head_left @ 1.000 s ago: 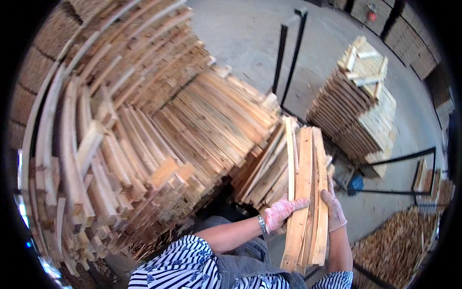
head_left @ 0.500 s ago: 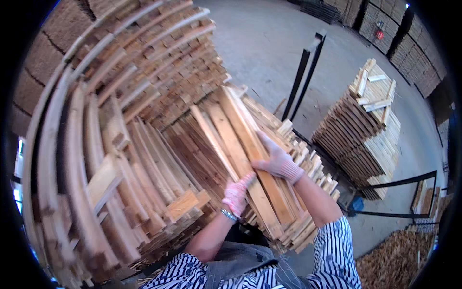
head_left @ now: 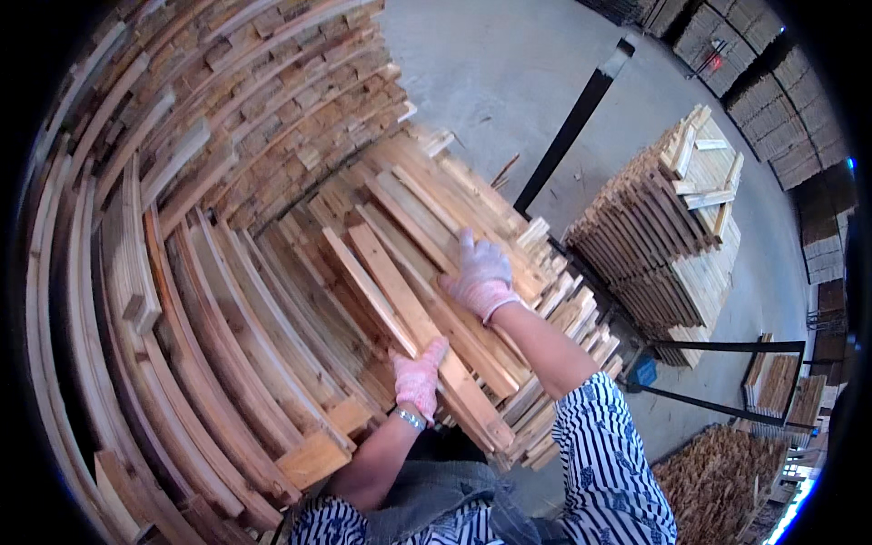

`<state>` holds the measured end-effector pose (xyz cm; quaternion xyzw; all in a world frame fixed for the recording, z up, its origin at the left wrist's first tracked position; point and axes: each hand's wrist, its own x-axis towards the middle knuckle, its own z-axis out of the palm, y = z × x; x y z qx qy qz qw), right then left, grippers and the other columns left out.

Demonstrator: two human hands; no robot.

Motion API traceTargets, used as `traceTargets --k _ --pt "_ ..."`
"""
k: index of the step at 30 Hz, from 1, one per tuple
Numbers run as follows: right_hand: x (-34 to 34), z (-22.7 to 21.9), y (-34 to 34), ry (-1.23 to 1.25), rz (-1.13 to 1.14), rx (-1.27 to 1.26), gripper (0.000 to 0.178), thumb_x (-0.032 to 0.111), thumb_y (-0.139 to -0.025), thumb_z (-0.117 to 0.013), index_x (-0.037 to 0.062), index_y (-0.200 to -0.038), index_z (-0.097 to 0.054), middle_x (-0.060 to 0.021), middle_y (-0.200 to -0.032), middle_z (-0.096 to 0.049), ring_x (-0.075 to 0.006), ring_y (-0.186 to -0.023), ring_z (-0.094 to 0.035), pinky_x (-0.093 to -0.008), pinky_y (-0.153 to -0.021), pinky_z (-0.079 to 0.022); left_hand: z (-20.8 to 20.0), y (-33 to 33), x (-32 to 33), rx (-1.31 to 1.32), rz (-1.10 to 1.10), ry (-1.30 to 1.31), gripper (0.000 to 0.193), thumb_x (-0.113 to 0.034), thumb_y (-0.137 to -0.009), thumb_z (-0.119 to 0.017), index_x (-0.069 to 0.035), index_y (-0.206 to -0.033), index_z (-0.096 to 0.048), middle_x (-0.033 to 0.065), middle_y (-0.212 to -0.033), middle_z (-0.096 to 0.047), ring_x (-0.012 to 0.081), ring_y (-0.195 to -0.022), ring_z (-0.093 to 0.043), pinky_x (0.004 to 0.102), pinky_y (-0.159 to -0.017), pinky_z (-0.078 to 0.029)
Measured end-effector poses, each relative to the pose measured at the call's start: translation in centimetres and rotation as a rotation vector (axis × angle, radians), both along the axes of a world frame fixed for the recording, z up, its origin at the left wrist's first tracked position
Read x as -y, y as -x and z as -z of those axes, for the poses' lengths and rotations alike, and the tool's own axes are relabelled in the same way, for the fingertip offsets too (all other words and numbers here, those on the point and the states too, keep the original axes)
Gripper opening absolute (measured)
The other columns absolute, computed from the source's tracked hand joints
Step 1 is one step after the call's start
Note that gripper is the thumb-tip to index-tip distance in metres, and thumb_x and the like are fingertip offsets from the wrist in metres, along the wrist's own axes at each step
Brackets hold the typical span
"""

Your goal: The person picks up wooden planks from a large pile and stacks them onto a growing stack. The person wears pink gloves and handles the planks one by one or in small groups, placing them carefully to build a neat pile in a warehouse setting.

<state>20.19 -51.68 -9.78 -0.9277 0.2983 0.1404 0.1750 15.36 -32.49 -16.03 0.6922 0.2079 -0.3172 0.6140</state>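
My left hand (head_left: 418, 374), in a pink-stained white work glove, grips a wooden slat (head_left: 392, 289) near its lower end, thumb over the top. A thinner slat (head_left: 368, 292) lies along its left side, its near end by my fingers. My right hand (head_left: 481, 275), gloved likewise, rests on the pile of boards (head_left: 427, 154) to the right, fingers stretched forward and thumb out to the left. Its palm and underside are hidden. Below it, another slat (head_left: 463, 338) slants toward me between my hands.
Long boards (head_left: 218, 318) lie in layers at my left, with a high wood stack (head_left: 309, 118) behind. A dark metal post (head_left: 572, 136) stands beyond the pile. Farther right are a pallet-like stack of slats (head_left: 645, 245), a black metal frame (head_left: 727, 346) and a heap of wood pieces (head_left: 708, 481).
My right hand has moved up and left, off the board it was gripping, which now lies lower on the pile. My left hand has shifted slightly left with its slat. The view has turned somewhat.
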Motion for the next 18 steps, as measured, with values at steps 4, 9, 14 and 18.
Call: traceTargets --k 4,9,14,18 --pt "1.6 0.5 0.2 -0.064 0.006 0.071 0.083 0.044 -0.076 -0.072 0.0065 -0.142 -0.036 -0.0250 -0.122 -0.057 -0.0385 -0.116 -0.055 -0.0449 -0.098 -0.044 -1.0 -0.8 0.3 -0.086 0.054 0.044 0.121 -0.030 -0.072 -0.086 0.008 -0.149 0.000 0.0192 -0.130 -0.053 0.0260 -0.114 -0.055 0.0325 -0.097 -0.045" --pt "7.3 0.7 -0.1 -0.733 0.063 0.338 0.079 0.041 -0.083 -0.068 0.0045 -0.146 -0.037 -0.0204 -0.133 -0.055 -0.0284 -0.120 -0.055 -0.0351 -0.104 -0.040 0.0 -0.7 -1.0 -0.171 0.040 0.239 0.115 -0.010 -0.082 -0.076 -0.004 -0.150 0.017 0.0193 -0.128 -0.053 0.0243 -0.112 -0.059 0.0298 -0.091 -0.052" --pt "12.1 4.6 -1.7 -0.708 0.006 0.228 0.059 0.043 -0.090 -0.061 0.0058 -0.135 -0.053 -0.0190 -0.133 -0.056 -0.0274 -0.118 -0.056 -0.0347 -0.101 -0.042 1.1 -0.8 -1.2 -0.104 0.179 0.016 0.124 -0.031 -0.075 -0.084 0.002 -0.151 0.008 0.0227 -0.142 -0.042 0.0284 -0.129 -0.046 0.0335 -0.105 -0.040" --pt "7.6 4.0 -2.3 -0.132 -0.365 0.210 0.051 0.038 -0.090 -0.058 0.0092 -0.131 -0.052 -0.0231 -0.119 -0.059 -0.0388 -0.110 -0.057 -0.0437 -0.097 -0.046 0.8 -0.9 -1.6 -0.110 0.161 0.114 0.124 -0.029 -0.074 -0.085 0.002 -0.151 0.008 0.0210 -0.138 -0.047 0.0256 -0.122 -0.050 0.0323 -0.102 -0.042"
